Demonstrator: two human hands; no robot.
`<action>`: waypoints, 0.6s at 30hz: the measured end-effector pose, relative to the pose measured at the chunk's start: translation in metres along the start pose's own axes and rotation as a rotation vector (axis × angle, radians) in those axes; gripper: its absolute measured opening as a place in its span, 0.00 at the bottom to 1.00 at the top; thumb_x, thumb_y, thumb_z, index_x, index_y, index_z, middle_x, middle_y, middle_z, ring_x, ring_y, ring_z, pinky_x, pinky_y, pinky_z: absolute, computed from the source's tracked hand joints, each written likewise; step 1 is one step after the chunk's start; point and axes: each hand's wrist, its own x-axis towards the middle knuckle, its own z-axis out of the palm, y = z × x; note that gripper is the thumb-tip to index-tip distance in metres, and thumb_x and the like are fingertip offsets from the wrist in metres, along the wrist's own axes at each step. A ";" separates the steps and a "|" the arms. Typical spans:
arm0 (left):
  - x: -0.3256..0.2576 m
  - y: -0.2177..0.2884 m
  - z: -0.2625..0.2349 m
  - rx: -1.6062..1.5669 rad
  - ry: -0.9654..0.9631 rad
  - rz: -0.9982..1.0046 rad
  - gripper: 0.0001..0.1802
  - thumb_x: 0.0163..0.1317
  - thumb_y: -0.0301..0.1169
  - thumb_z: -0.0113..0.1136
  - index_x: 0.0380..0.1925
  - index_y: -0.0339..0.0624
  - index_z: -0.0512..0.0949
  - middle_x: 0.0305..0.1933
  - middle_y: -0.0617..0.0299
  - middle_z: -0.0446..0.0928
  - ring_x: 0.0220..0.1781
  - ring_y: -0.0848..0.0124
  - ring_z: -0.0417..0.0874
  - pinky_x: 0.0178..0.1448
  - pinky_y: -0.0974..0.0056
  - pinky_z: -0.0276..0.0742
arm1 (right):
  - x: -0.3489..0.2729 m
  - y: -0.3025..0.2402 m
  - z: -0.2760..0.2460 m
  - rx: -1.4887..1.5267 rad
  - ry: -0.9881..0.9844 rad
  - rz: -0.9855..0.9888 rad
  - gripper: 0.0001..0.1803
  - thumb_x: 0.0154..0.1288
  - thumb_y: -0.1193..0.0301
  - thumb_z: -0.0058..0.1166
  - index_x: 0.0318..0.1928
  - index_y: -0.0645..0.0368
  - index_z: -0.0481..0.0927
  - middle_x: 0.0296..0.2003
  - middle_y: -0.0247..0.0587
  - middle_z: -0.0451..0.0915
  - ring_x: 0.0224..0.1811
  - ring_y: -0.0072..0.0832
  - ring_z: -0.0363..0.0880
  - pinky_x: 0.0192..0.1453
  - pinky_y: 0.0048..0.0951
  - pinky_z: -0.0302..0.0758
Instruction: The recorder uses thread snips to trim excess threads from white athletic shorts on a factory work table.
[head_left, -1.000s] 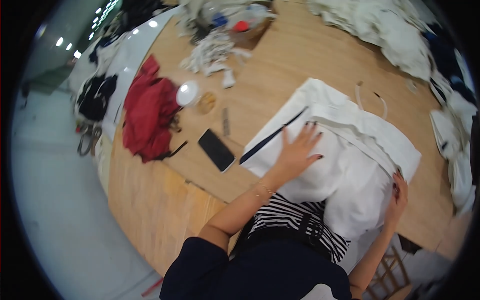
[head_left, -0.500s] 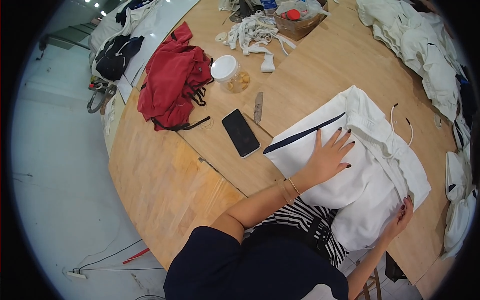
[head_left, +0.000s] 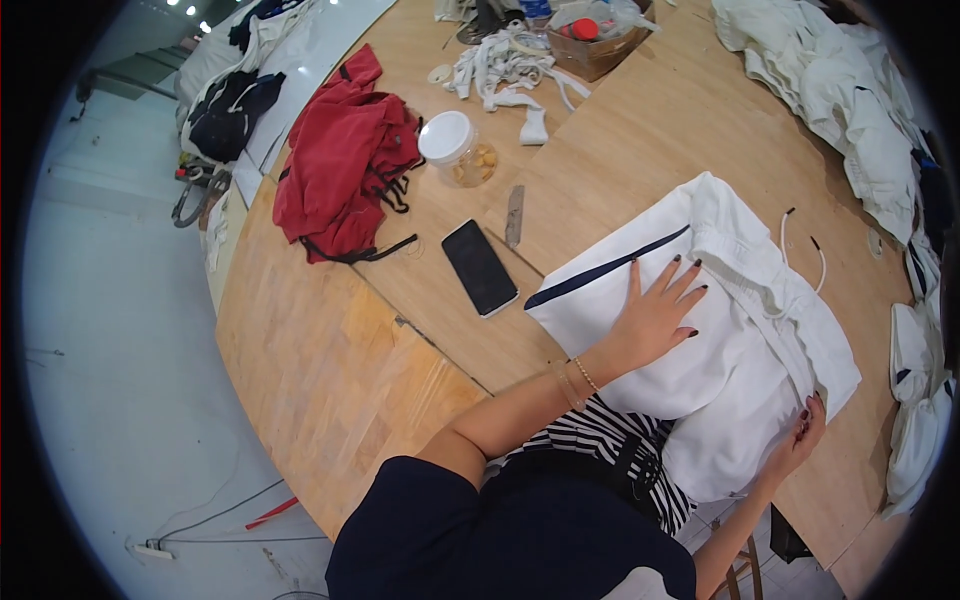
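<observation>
White drawstring shorts (head_left: 740,350) lie on the wooden table in front of me, with a gathered waistband and a navy stripe along one side. Their near part hangs over the edge toward my lap. My left hand (head_left: 652,318) rests flat on the cloth, fingers spread, just below the waistband. At the right end of the waistband, my right hand (head_left: 797,440) has its fingers bent together on the edge of the cloth; its thumb is hidden. Two white cord ends (head_left: 822,262) with dark tips stick out past the waistband.
Left of the shorts lie a black phone (head_left: 480,268) and a flat grey strip (head_left: 515,216). Farther off are a lidded clear jar (head_left: 470,165), a red garment (head_left: 345,165), white straps (head_left: 505,70) and a cardboard box (head_left: 600,52). White garments (head_left: 830,95) are heaped at right.
</observation>
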 end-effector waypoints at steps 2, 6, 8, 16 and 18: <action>0.007 0.003 0.006 -0.008 -0.001 0.029 0.35 0.58 0.44 0.60 0.66 0.50 0.63 0.76 0.58 0.49 0.76 0.56 0.49 0.67 0.25 0.37 | 0.000 0.010 -0.001 0.012 0.035 0.028 0.15 0.66 0.81 0.43 0.52 0.61 0.75 0.56 0.44 0.73 0.57 0.33 0.71 0.58 0.28 0.67; 0.009 -0.002 0.003 0.020 -0.036 -0.009 0.36 0.59 0.43 0.59 0.67 0.51 0.62 0.76 0.58 0.49 0.77 0.55 0.47 0.68 0.26 0.37 | 0.008 -0.001 0.001 -0.071 0.036 -0.012 0.18 0.59 0.83 0.45 0.49 0.58 0.77 0.52 0.44 0.77 0.52 0.37 0.73 0.56 0.33 0.68; 0.015 0.009 -0.009 -0.002 -0.097 -0.006 0.34 0.60 0.41 0.59 0.67 0.51 0.62 0.76 0.58 0.49 0.76 0.53 0.48 0.68 0.26 0.38 | 0.012 -0.012 -0.005 -0.097 0.098 -0.050 0.20 0.52 0.86 0.44 0.46 0.60 0.78 0.46 0.43 0.79 0.46 0.38 0.74 0.53 0.36 0.69; 0.002 0.012 -0.023 -0.007 -0.225 -0.078 0.34 0.57 0.41 0.62 0.64 0.49 0.65 0.75 0.53 0.49 0.75 0.48 0.49 0.68 0.26 0.36 | 0.003 -0.015 0.004 -0.165 0.094 -0.049 0.20 0.48 0.82 0.53 0.44 0.52 0.77 0.46 0.36 0.79 0.53 0.41 0.71 0.61 0.41 0.64; 0.011 0.018 -0.022 -0.013 -0.245 -0.083 0.34 0.56 0.42 0.62 0.64 0.49 0.66 0.75 0.52 0.49 0.75 0.47 0.50 0.68 0.27 0.36 | 0.001 -0.015 -0.004 -0.191 0.054 -0.020 0.21 0.47 0.82 0.53 0.45 0.52 0.77 0.48 0.35 0.78 0.54 0.41 0.70 0.62 0.41 0.63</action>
